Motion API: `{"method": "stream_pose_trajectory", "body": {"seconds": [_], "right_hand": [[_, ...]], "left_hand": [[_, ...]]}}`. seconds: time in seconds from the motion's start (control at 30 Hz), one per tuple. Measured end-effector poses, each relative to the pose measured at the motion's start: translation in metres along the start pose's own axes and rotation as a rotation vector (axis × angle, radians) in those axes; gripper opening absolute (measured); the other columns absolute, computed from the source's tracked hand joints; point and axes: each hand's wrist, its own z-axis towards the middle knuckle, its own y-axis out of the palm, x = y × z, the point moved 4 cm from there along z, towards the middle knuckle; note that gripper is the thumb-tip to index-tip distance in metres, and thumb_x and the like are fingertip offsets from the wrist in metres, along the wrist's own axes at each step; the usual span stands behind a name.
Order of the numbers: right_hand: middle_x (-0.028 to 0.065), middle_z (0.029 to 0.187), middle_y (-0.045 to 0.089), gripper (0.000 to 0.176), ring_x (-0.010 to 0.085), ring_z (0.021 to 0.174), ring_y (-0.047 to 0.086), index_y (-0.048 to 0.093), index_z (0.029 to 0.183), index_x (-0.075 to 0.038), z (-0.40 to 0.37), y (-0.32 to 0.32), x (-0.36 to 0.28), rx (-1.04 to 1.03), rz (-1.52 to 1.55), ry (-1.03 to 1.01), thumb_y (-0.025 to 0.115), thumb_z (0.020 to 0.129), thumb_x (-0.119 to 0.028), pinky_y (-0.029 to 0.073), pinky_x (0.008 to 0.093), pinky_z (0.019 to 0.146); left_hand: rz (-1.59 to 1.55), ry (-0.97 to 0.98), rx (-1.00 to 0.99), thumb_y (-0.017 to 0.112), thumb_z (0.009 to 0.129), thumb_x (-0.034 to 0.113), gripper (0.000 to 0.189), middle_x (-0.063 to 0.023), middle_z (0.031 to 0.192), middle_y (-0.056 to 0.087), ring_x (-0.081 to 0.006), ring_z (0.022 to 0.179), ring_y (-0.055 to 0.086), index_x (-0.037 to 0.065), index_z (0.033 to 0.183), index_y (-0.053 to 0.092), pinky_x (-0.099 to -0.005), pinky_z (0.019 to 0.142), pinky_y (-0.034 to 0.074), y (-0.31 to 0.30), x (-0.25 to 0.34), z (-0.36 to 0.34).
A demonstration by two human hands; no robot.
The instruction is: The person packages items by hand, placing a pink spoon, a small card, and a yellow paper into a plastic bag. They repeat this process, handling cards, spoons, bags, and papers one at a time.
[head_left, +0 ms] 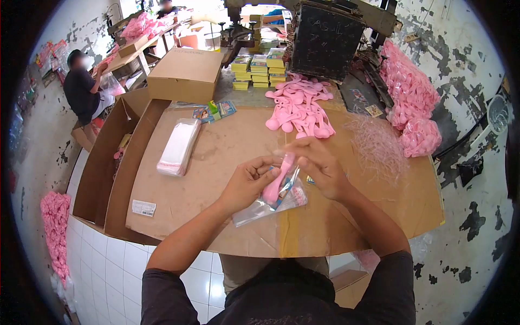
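Near the front middle of the cardboard-covered table, my left hand [252,181] is closed around a pink plastic piece [277,183] and the edge of a clear bag [250,213]. The bag lies under the hands, with a printed card partly visible in it. At the upper end of the pink piece is my right hand [316,165], its fingers bent and partly blurred; whether they grip the piece or the bag is unclear. Beyond the hands lies a pile of pink pieces [301,105]. To the left rests a stack of clear bags [179,146].
A closed carton [184,73] and yellow-edged card stacks [259,70] stand at the back. An open carton [104,162] adjoins the table's left edge. Pink strands [378,142] and pink bundles [411,86] lie right. A person [81,86] sits far left.
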Motion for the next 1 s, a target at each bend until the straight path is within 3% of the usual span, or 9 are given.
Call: {"method": "stream_pose_trajectory", "body": {"seconds": [0.2, 0.3, 0.4, 0.5, 0.6, 0.7, 0.8, 0.9, 1.0], "right_hand": [[0.0118, 0.135, 0.059, 0.022, 0.0230, 0.125, 0.055, 0.069, 0.118, 0.000, 0.015, -0.006, -0.008, 0.094, 0.523, 0.252, 0.057, 0.101, -0.009, 0.042, 0.0392, 0.108], [0.0131, 0.129, 0.062, 0.016, 0.0257, 0.122, 0.058, 0.072, 0.109, -0.003, 0.025, -0.011, -0.033, -0.253, -0.046, -0.142, 0.063, 0.096, -0.008, 0.043, 0.0394, 0.107], [0.0119, 0.117, 0.066, 0.014, 0.0294, 0.114, 0.062, 0.071, 0.102, -0.004, 0.033, -0.019, -0.055, -0.151, -0.021, -0.185, 0.069, 0.089, -0.009, 0.047, 0.0401, 0.101], [0.0096, 0.106, 0.067, 0.014, 0.0294, 0.106, 0.063, 0.071, 0.098, -0.003, 0.040, -0.021, -0.082, -0.147, -0.493, -0.327, 0.072, 0.086, -0.010, 0.049, 0.0412, 0.092], [0.0096, 0.098, 0.067, 0.013, 0.0287, 0.094, 0.065, 0.071, 0.096, -0.002, 0.039, -0.022, -0.087, -0.119, -0.611, -0.216, 0.073, 0.086, -0.010, 0.051, 0.0409, 0.082], [0.0113, 0.090, 0.067, 0.016, 0.0281, 0.084, 0.066, 0.071, 0.100, -0.001, 0.036, -0.019, -0.085, -0.049, -0.541, -0.176, 0.073, 0.086, -0.009, 0.052, 0.0392, 0.074], [0.0124, 0.085, 0.066, 0.019, 0.0284, 0.078, 0.065, 0.071, 0.104, -0.001, 0.035, -0.019, -0.080, -0.035, -0.490, -0.157, 0.072, 0.086, -0.008, 0.052, 0.0378, 0.070], [0.0120, 0.091, 0.066, 0.017, 0.0292, 0.084, 0.066, 0.070, 0.102, -0.003, 0.033, -0.019, -0.072, -0.046, -0.442, -0.041, 0.072, 0.086, -0.006, 0.052, 0.0390, 0.074], [0.0110, 0.098, 0.064, 0.015, 0.0291, 0.094, 0.065, 0.068, 0.097, -0.005, 0.034, -0.012, -0.073, 0.154, -0.570, -0.232, 0.072, 0.083, -0.005, 0.050, 0.0391, 0.080]], "left_hand": [[0.013, -0.146, -0.085, 0.063, 0.104, 0.023, 0.036, -0.0083, 0.103, 0.075, -0.0103, 0.089, 0.068, 0.001, 0.133, 0.059, -0.0263, 0.078, 0.055, 0.001, 0.008, -0.005], [-0.016, -0.109, -0.190, 0.062, 0.104, 0.022, 0.036, -0.0077, 0.109, 0.075, -0.0120, 0.102, 0.069, 0.001, 0.134, 0.059, -0.0274, 0.089, 0.053, 0.005, 0.007, -0.005], [0.011, -0.081, -0.132, 0.064, 0.102, 0.019, 0.039, -0.0095, 0.121, 0.071, -0.0141, 0.113, 0.065, 0.001, 0.136, 0.056, -0.0302, 0.097, 0.051, -0.004, 0.003, -0.005], [-0.021, 0.125, 0.017, 0.070, 0.097, 0.021, 0.050, -0.0113, 0.132, 0.063, -0.0173, 0.122, 0.060, -0.001, 0.138, 0.053, -0.0337, 0.104, 0.048, 0.004, 0.016, -0.004], [0.329, 0.255, -0.062, 0.066, 0.096, 0.012, 0.051, -0.0132, 0.141, 0.056, -0.0211, 0.134, 0.052, -0.001, 0.142, 0.049, -0.0365, 0.111, 0.044, 0.005, 0.024, -0.014], [0.448, 0.321, -0.075, 0.061, 0.100, 0.007, 0.045, -0.0152, 0.140, 0.058, -0.0217, 0.131, 0.057, -0.002, 0.142, 0.050, -0.0367, 0.108, 0.047, 0.019, 0.037, -0.019], [0.280, 0.261, -0.027, 0.059, 0.102, 0.006, 0.040, -0.0158, 0.130, 0.066, -0.0209, 0.121, 0.064, -0.002, 0.141, 0.051, -0.0338, 0.102, 0.051, 0.020, 0.038, -0.016], [0.157, 0.182, -0.023, 0.060, 0.102, 0.007, 0.038, -0.0143, 0.113, 0.073, -0.0198, 0.109, 0.070, -0.002, 0.138, 0.053, -0.0304, 0.094, 0.055, 0.018, 0.038, -0.015], [0.157, 0.138, 0.048, 0.062, 0.101, 0.005, 0.036, -0.0124, 0.099, 0.076, -0.0160, 0.103, 0.071, -0.003, 0.136, 0.055, -0.0276, 0.089, 0.055, 0.017, 0.038, -0.014]]}}
